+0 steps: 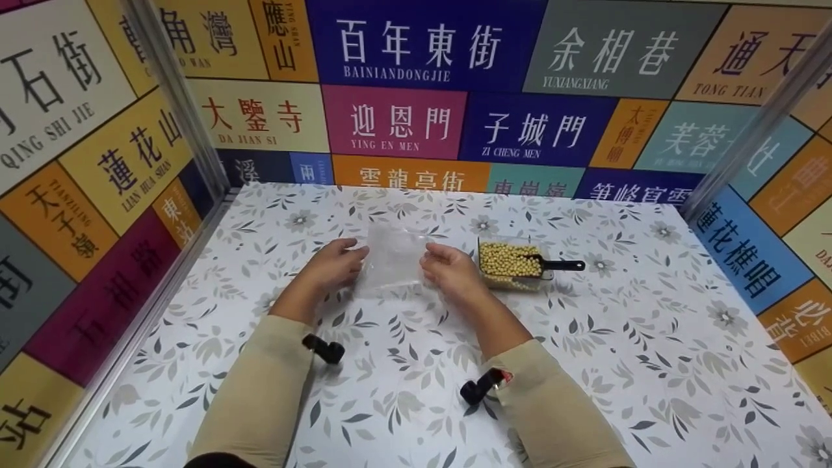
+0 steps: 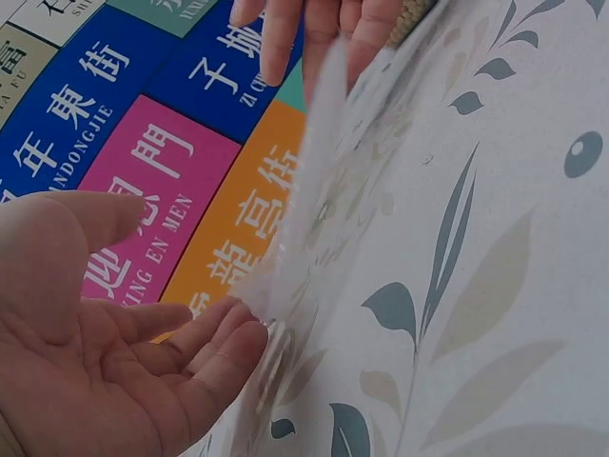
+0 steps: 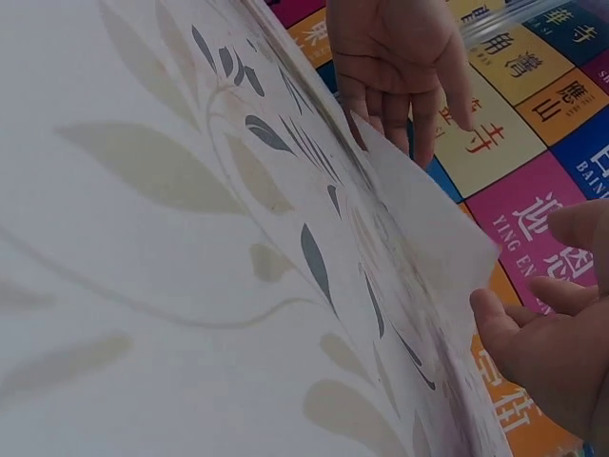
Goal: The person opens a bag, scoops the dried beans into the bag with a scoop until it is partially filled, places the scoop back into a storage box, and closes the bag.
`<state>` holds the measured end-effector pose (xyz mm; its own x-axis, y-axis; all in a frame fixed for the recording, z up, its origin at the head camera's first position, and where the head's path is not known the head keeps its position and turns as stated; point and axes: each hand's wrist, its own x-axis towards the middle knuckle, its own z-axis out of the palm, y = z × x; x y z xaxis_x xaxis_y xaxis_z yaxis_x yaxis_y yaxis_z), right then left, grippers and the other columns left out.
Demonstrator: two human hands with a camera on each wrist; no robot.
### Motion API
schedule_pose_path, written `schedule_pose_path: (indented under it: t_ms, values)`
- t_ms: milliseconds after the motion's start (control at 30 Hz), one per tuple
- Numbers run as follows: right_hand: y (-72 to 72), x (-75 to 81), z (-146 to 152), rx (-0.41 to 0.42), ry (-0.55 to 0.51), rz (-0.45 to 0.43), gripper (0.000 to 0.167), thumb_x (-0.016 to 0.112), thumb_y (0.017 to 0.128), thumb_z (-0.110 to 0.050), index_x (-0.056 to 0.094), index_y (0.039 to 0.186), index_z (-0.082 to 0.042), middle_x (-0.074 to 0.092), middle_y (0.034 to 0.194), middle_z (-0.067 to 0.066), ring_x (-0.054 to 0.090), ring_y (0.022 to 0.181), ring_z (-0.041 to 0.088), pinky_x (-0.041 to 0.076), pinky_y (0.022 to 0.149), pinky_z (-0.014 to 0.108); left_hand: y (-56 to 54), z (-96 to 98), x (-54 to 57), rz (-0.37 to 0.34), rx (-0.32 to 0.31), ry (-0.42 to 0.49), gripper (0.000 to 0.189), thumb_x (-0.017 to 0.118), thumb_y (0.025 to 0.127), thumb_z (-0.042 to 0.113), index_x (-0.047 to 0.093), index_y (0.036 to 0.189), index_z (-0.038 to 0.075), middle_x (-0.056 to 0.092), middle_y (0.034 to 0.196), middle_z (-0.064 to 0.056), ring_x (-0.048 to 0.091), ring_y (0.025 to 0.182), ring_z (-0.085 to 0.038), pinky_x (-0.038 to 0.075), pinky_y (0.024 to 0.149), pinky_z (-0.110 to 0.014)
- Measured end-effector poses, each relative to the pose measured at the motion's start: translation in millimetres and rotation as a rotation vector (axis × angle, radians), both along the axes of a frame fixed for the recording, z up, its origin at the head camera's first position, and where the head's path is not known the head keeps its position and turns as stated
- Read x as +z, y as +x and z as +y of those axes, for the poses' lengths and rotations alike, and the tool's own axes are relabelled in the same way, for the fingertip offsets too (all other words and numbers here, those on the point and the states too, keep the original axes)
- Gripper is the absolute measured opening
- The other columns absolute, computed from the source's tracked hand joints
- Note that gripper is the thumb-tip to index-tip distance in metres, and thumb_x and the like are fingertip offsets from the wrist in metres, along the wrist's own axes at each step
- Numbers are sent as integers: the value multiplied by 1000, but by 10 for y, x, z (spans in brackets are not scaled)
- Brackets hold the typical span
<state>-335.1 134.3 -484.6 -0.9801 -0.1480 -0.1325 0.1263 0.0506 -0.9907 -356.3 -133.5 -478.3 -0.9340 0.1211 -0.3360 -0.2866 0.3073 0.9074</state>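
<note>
A clear, flat plastic bag [image 1: 396, 260] is between the two hands in the head view, above the patterned tabletop. At its left edge is my left hand [image 1: 335, 265], the fingers loosely bent and the thumb apart from them. In the left wrist view the fingertips [image 2: 249, 347] touch or nearly touch the bag [image 2: 328, 133]. My right hand [image 1: 455, 270] is at the bag's right edge; in the right wrist view its fingers [image 3: 490, 309] are relaxed beside the bag's corner, with the thumb apart. Whether they touch it I cannot tell.
To the right of the right hand stands a clear box [image 1: 549, 275] of yellow soybeans [image 1: 507, 259]. A black scoop [image 1: 564, 265] lies in it, handle pointing right. Panels with Chinese lettering [image 1: 396, 120] enclose the table [image 1: 416, 416] at the back and both sides.
</note>
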Motion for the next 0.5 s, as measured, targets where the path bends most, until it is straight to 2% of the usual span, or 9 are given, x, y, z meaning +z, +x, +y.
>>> schedule_pose_path:
  t_ms: [200,367,500]
  values:
    - [-4,-32,14,-53,107,38,54,71,97,-3,58,150,0,58,156,22,61,140,30,54,115,37,17,-11,-14,53,-47,-104,67,68,103,25,42,164,12,59,156,-12,68,127,-25,57,111,-41]
    - [2,-35,10,-89,95,7,55,71,94,3,60,148,0,61,152,22,64,131,30,57,103,31,26,-12,-11,82,-76,-132,62,68,102,16,47,161,11,62,151,-12,68,119,-22,59,104,-38]
    - [3,-26,5,-89,84,2,56,70,93,5,60,148,1,62,152,21,65,133,31,58,104,30,20,-14,-7,89,-75,-160,61,70,101,15,51,158,13,63,144,-9,66,112,-19,59,97,-36]
